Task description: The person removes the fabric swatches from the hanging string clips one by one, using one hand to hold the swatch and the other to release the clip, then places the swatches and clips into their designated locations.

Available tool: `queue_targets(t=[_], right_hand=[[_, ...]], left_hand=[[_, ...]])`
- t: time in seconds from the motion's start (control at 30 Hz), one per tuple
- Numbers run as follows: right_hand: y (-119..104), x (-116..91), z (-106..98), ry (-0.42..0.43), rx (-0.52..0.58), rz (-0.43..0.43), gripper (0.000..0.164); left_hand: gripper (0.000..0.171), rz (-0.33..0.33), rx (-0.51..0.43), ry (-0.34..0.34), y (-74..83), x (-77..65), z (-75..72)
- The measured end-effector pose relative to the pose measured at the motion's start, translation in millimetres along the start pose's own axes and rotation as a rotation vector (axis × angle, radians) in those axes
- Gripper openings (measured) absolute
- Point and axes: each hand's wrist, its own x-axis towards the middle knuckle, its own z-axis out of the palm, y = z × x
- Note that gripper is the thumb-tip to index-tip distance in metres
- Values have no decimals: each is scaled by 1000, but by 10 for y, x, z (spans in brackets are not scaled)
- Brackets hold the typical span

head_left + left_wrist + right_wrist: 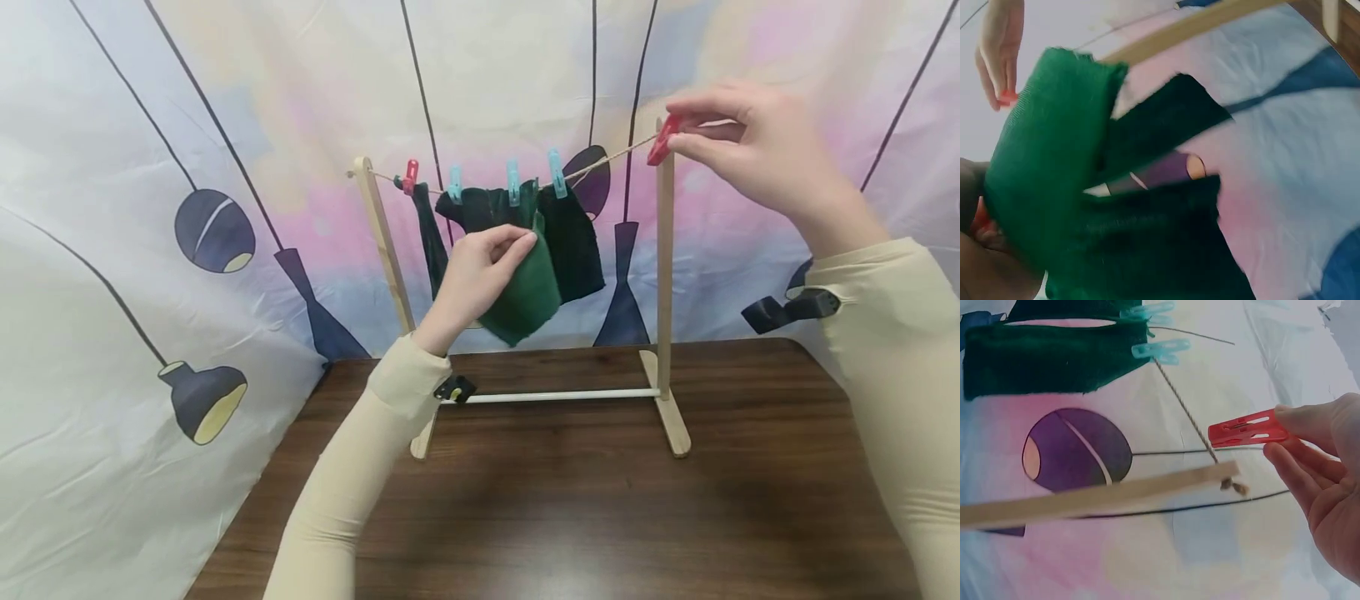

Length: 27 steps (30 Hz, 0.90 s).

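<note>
My left hand (480, 271) pinches a green cloth (525, 292) by its upper edge, in front of dark green cloths (573, 246) on a rope line. The lower part of the held cloth hangs loose. My right hand (765, 154) holds a red clothespin (1247, 428) between thumb and fingers, its nose pointing at the rope (1179, 400) near the right post's top. Several light blue clothespins (513, 183) grip the hanging cloths. Another red clothespin (410, 177) holds a narrow dark piece (429, 237) at the left end.
A wooden stand carries the rope between its left post (386, 242) and right post (665, 275). A white bar (562, 396) joins the feet low down. The stand is on a dark brown table (562, 500), before a printed fabric backdrop (315, 100) with lamp drawings.
</note>
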Motion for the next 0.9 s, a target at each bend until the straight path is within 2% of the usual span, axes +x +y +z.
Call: queue_targets(t=[0.1,0.23,0.33,0.6,0.73,0.9], right_hand=[[69,-68,-17,0,1,-14,41],[193,-193,-37,-25,-7,47,45],[311,-287,-55,-38,-37,106,48],[646,-507,-99,-6,-83,154,44],[817,-694,-133,-14,-105,218,47],[1012,-856,-103,-46,-169,273,50]], left_hand=[[26,-32,68,-23,-100,-116,-163],[27,-70,139,-30,-261,-283,-396],[28,-105,186,-11,-386,-418,-596],[30,-200,316,75,-721,-781,-1135],[31,-220,383,104,-834,-942,-1313],[33,-257,450,157,-963,-1098,-1463]])
